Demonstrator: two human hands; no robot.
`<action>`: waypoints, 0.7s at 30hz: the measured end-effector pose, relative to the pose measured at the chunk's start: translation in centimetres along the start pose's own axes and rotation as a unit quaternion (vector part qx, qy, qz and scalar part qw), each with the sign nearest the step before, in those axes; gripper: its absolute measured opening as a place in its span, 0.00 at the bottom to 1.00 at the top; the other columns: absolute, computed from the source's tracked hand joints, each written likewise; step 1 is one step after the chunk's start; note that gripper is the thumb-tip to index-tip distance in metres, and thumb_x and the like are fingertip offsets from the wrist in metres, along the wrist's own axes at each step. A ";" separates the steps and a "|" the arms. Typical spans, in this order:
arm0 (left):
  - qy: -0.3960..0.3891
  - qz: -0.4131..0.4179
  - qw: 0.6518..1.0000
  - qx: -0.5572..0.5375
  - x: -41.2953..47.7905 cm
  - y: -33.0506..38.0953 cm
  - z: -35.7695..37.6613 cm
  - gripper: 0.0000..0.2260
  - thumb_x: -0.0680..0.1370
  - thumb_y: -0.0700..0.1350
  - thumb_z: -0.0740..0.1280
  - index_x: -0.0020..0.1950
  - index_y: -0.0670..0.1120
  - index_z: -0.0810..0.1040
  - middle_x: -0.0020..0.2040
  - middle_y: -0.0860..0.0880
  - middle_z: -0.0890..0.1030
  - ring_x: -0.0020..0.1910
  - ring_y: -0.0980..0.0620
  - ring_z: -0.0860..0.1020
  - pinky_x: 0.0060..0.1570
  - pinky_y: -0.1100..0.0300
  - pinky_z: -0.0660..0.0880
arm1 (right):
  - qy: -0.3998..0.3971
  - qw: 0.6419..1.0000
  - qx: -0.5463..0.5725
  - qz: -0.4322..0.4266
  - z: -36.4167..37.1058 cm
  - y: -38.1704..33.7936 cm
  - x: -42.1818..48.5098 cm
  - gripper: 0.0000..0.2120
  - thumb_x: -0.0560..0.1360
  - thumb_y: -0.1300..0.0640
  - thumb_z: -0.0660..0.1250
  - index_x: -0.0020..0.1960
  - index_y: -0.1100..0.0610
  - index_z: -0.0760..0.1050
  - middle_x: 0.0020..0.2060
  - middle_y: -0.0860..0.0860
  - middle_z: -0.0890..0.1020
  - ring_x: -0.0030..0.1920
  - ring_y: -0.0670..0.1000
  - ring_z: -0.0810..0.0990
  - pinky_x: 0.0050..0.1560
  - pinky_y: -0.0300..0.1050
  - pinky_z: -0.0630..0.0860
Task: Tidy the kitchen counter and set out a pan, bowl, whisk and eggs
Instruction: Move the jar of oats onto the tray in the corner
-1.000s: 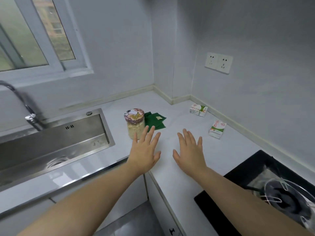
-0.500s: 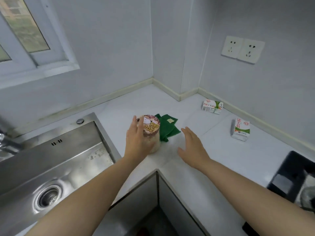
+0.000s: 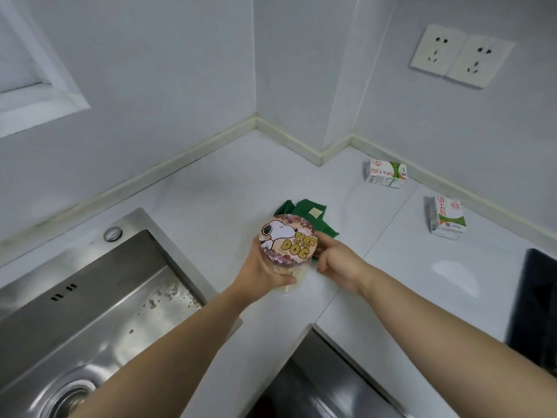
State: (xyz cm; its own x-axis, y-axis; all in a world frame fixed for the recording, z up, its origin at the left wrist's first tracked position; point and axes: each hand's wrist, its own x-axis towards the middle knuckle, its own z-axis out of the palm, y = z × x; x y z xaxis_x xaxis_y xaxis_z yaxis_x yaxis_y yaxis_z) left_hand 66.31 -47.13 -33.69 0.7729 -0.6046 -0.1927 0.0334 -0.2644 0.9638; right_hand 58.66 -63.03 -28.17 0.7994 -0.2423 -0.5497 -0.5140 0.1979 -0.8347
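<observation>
Right hand (image 3: 337,263) has closed in, fingers pinching the jar (image 3: 287,245) at its lid rim; left hand (image 3: 265,274) fingers wrap its body, tilted over the table (image 3: 211,191). Probably rigid, slick, weighty: grip the body.

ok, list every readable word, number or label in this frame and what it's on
"YEAR" and "DOG": lid of the jar; the words between them are too small to read.
Far carton: print too blurred to read.
Near carton: print too blurred to read.
Wall sockets: no text.
</observation>
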 end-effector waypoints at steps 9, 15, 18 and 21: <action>0.031 0.004 0.999 -0.040 1.2 -0.1 -0.9 0.43 0.59 0.36 0.81 0.67 0.50 0.62 0.60 0.56 0.75 0.56 0.67 0.74 0.48 0.76 0.71 | -0.018 0.999 -0.042 -0.005 0.1 -2.1 2.5 0.41 0.59 0.80 0.49 0.63 0.51 0.76 0.59 0.51 0.80 0.64 0.53 0.74 0.57 0.49 0.73; 0.052 0.032 0.996 -0.070 3.6 2.9 -3.5 0.44 0.57 0.44 0.82 0.67 0.49 0.62 0.58 0.56 0.76 0.57 0.61 0.75 0.52 0.66 0.74 | -0.038 0.999 -0.019 -0.028 0.9 -6.5 3.5 0.40 0.62 0.81 0.47 0.63 0.54 0.75 0.60 0.54 0.78 0.63 0.56 0.74 0.63 0.55 0.73; 0.045 0.028 0.993 -0.103 5.3 4.9 -4.7 0.42 0.55 0.51 0.80 0.65 0.49 0.65 0.58 0.52 0.78 0.57 0.55 0.78 0.51 0.58 0.78 | -0.044 0.997 -0.034 -0.053 0.7 -8.5 4.5 0.38 0.62 0.80 0.47 0.64 0.55 0.75 0.59 0.57 0.77 0.61 0.58 0.75 0.65 0.56 0.72; 0.026 0.013 0.985 -0.172 6.9 5.7 -5.5 0.30 0.62 0.52 0.76 0.61 0.49 0.70 0.55 0.48 0.80 0.55 0.47 0.80 0.47 0.54 0.80 | -0.034 0.992 -0.103 -0.068 0.4 -9.7 5.2 0.35 0.65 0.78 0.50 0.67 0.57 0.72 0.52 0.54 0.77 0.49 0.53 0.77 0.53 0.43 0.75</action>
State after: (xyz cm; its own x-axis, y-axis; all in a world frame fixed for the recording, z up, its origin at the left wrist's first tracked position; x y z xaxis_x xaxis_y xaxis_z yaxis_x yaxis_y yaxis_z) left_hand 75.30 -48.68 -28.52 0.8071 -0.5664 -0.1664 0.2190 0.0255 0.9754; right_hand 67.91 -65.87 -22.90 0.8818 -0.1866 -0.4332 -0.4463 -0.0327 -0.8943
